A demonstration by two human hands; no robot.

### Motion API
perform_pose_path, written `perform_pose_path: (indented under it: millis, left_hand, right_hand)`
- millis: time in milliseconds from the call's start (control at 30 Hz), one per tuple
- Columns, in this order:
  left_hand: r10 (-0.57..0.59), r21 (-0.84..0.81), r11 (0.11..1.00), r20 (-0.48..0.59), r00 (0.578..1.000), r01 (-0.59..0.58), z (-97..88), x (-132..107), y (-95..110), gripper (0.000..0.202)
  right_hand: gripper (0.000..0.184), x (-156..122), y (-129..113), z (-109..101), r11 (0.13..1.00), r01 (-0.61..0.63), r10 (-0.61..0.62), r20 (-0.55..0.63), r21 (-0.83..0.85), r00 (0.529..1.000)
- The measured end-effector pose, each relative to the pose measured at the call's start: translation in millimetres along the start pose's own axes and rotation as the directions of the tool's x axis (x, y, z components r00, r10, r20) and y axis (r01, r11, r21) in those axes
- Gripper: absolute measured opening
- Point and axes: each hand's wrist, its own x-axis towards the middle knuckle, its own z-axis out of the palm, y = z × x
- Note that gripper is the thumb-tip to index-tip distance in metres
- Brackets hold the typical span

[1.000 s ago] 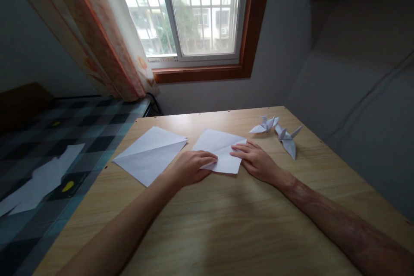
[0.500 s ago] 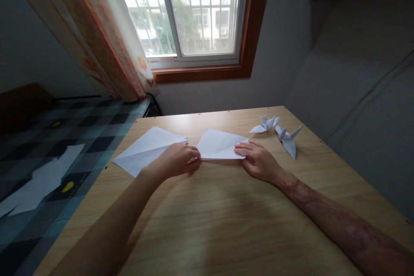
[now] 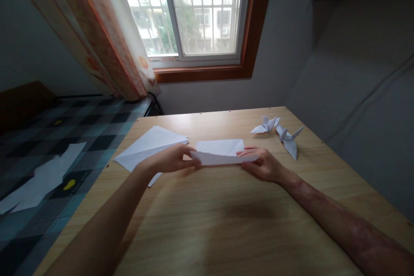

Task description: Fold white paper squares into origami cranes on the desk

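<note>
A white sheet of paper (image 3: 220,152) is lifted a little off the wooden table (image 3: 226,215), near the table's middle. My left hand (image 3: 173,159) pinches its left end. My right hand (image 3: 263,164) grips its right end, thumb on top and fingers underneath. The sheet is creased and its near edge is raised toward me. A second white sheet (image 3: 147,148), folded along a diagonal, lies flat on the table just left of my left hand.
Two folded white paper cranes (image 3: 280,131) rest at the table's far right. A bed with a dark checked cover (image 3: 58,146) stands to the left, with loose white paper (image 3: 39,181) on it. A window and an orange curtain (image 3: 106,34) are behind.
The sheet lay flat under both hands a second ago. Both hands have since taken hold of its ends and lifted it off the table.
</note>
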Motion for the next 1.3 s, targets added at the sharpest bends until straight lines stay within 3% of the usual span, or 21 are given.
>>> perform_pose_path:
  millis: [100, 200, 367, 500, 733, 867, 1033, 1300]
  left_hand:
    - [-0.063, -0.108, 0.992, 0.059, 0.996, 0.069, 1.5, 2, -5, 0.045]
    - [-0.138, -0.1, 0.985, 0.04, 0.99, 0.141, 2.8, 3, -7, 0.052]
    - [-0.157, -0.094, 0.983, 0.007, 0.988, 0.157, 3.5, 6, -14, 0.059]
    - [-0.208, -0.084, 0.975, -0.012, 0.978, 0.206, 8.6, 10, -16, 0.059]
    - [-0.34, -0.039, 0.94, -0.163, 0.926, 0.338, 27.4, 19, -12, 0.052]
    - [-0.34, 0.19, 0.896, -0.29, 0.895, 0.402, 34.0, 23, -7, 0.043]
    - [-0.342, 0.396, 0.759, -0.434, 0.833, 0.517, 42.4, 25, 2, 0.042]
    - [-0.294, 0.414, 0.769, -0.446, 0.845, 0.486, 42.3, 25, 2, 0.046]
  right_hand:
    - [0.043, -2, 3, 3, 0.989, -0.112, 0.12, -0.072, 0.1, 0.99]
    - [0.043, -2, 7, 7, 0.945, -0.21, 0.25, -0.142, 0.25, 0.958]
    - [0.039, 2, 12, 10, 0.838, -0.288, 0.379, -0.115, 0.464, 0.918]
    - [0.039, 3, 16, 13, 0.791, -0.317, 0.419, -0.085, 0.524, 0.904]
    - [0.053, 1, 23, 19, 0.849, -0.304, 0.394, -0.137, 0.432, 0.909]
    - [0.065, 0, 25, 18, 0.912, -0.302, 0.358, -0.177, 0.278, 0.917]
    - [0.07, 0, 25, 16, 0.943, -0.301, 0.326, -0.201, 0.146, 0.924]
    - [0.067, -1, 28, 16, 0.95, -0.289, 0.308, -0.212, 0.116, 0.928]
